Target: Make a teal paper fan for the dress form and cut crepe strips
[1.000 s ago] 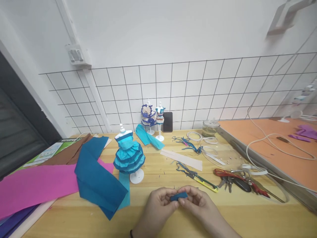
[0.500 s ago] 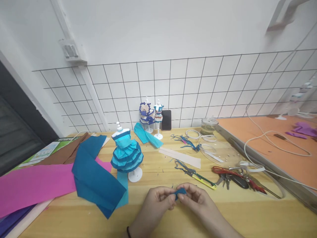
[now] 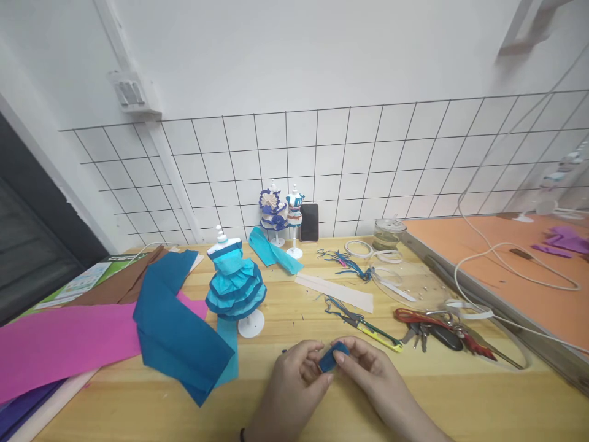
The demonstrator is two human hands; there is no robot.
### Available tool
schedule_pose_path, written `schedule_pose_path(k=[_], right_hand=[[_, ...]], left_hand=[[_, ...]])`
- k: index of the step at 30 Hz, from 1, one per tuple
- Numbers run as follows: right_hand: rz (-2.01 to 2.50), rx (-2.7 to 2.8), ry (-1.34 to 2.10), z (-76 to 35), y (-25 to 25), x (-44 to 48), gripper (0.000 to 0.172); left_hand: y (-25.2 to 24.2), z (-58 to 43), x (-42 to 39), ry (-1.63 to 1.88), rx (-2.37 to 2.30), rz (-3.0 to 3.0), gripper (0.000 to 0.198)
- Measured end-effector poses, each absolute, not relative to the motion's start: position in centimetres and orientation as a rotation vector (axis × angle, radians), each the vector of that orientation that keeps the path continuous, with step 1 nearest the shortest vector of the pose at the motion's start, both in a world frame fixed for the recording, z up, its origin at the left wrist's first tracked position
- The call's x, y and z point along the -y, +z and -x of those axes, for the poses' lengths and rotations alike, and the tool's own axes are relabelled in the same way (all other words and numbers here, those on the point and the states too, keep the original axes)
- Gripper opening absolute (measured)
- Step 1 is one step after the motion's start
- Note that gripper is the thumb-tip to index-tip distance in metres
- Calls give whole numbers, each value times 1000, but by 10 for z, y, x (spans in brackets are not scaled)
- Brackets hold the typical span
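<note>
Here, oblong blue piece (image 3: 328, 361) — right hand (image 3: 373, 374) pinching, ruffled dress (image 3: 235, 285) beyond

The right hand (image 3: 370, 374) is being held just right of the small blue piece (image 3: 327, 362), which is being pinched between its thumb and fingertips. The left hand (image 3: 292, 387) is being held just left of the piece, its fingers being loosely curled and its thumb being spread apart from the index fingertip; whether the piece is being touched by it cannot be told. Both forearms are being angled inward toward the piece from the near side.
</note>
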State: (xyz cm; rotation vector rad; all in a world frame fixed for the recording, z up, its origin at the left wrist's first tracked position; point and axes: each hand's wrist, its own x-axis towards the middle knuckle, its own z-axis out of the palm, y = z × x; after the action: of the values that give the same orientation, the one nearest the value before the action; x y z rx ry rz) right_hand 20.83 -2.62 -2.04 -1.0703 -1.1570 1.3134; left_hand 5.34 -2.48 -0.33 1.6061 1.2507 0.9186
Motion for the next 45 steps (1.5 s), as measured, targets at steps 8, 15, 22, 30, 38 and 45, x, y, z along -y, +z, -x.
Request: schedule_pose_path(k=[8, 15, 22, 30, 38, 45], right_hand=[[1109, 1139, 1271, -210, -22, 26, 25], [1144, 1161, 1272, -208, -19, 28, 31], [1206, 1104, 1217, -209, -15, 28, 40], [1189, 1114, 1236, -211, -14, 27, 34], [1153, 1104, 1290, -212, -14, 27, 26], [1117, 1066, 1360, -211, -17, 28, 24]], left_hand=[[-5, -51, 24, 965, -1354, -1816, 18], [-4, -51, 23, 1033, -1375, -1856, 15], [-6, -50, 23, 1027, -1383, -1867, 14], [-3, -49, 22, 1010, -1364, -1959, 19], [-7, -47, 24, 967, -1209, -2135, 25], [-13, -47, 23, 1056, -998, -2232, 23]])
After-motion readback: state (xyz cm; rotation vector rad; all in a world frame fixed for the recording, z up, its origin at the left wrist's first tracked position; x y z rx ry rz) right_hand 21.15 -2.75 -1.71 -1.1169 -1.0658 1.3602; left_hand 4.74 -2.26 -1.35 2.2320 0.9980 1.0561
